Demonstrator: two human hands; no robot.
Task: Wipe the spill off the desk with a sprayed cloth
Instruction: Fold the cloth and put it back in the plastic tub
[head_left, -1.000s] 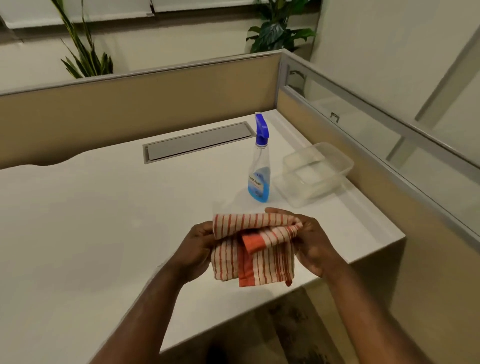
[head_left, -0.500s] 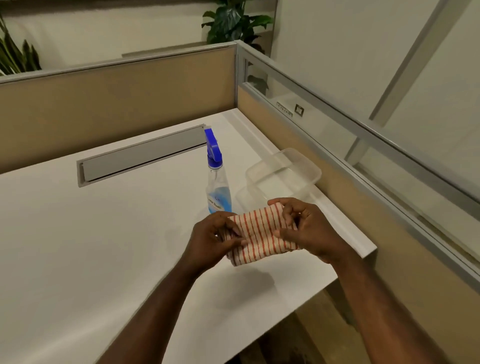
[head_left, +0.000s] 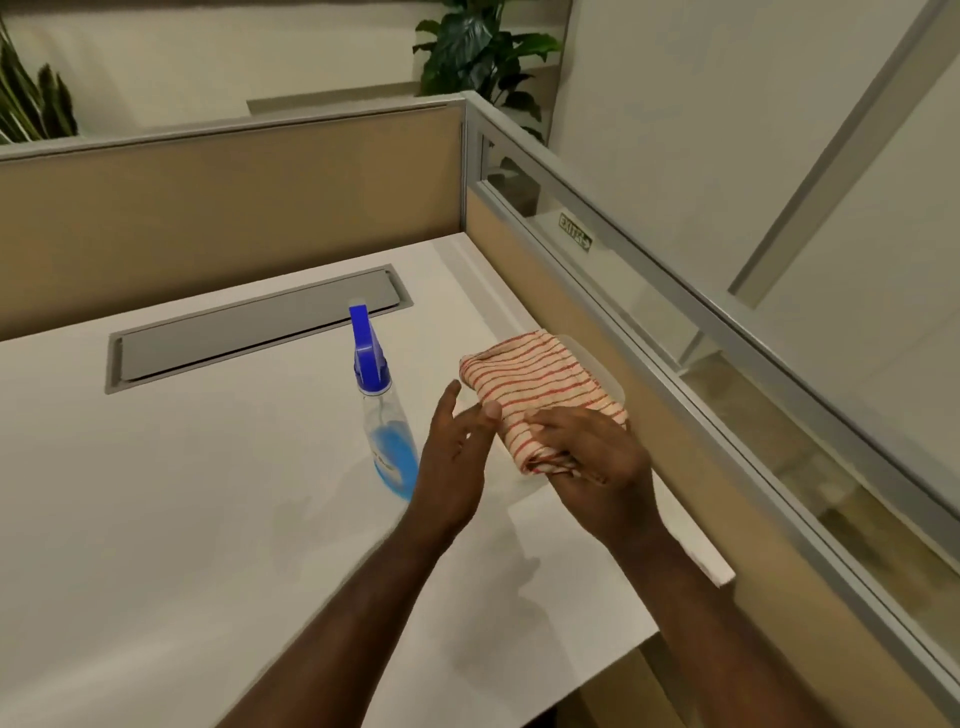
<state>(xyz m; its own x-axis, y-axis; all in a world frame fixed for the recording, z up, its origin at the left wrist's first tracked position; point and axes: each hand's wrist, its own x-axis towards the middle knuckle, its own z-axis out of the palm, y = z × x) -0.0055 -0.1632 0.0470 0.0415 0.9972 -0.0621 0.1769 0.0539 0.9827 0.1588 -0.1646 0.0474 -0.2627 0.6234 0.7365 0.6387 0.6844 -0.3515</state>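
Observation:
A folded cloth (head_left: 540, 379) with red and cream stripes is held over the right side of the white desk (head_left: 156, 519). My right hand (head_left: 597, 457) grips its near end from below. My left hand (head_left: 452, 457) is beside the cloth with fingers spread, only the fingertips near its edge. A clear spray bottle (head_left: 387, 431) with a blue trigger head and blue liquid stands upright just left of my left hand. Faint wet marks (head_left: 291, 514) show on the desk in front of the bottle.
A clear plastic container (head_left: 605, 374) lies under the cloth, mostly hidden. A grey cable hatch (head_left: 249, 338) is set into the desk at the back. Tan partition walls (head_left: 234, 197) with a glass strip close the back and right. The desk's edge runs at lower right.
The folded cloth has moved right and away, over the container. My left hand has let go of it and opened; my right hand alone keeps hold. The camera view has shifted.

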